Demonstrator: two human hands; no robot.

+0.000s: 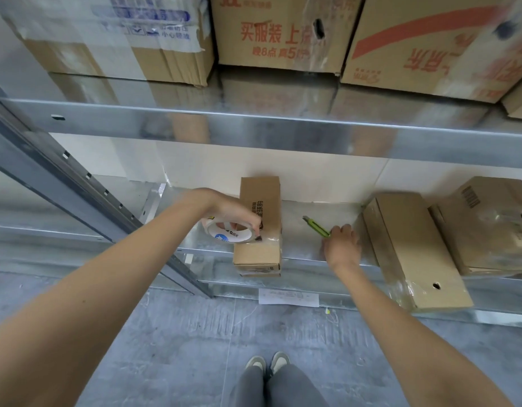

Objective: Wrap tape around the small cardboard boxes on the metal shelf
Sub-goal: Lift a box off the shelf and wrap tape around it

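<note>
Small cardboard box lies on the metal shelf, light and stiff, its taped band probably slick; I'd steady it by its bare edges. My left hand grips the tape roll against it; my right hand closes on the green utility knife.

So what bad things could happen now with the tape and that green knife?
1. The right hand is closing on the green utility knife; if its blade is out, fingers could get nicked. I cannot tell whether it is.
2. The small box sticks out past the metal shelf edge, so tugging the tape roll held by the left hand might pull it off.
3. The stretched tape could twist or stick to itself.
</note>
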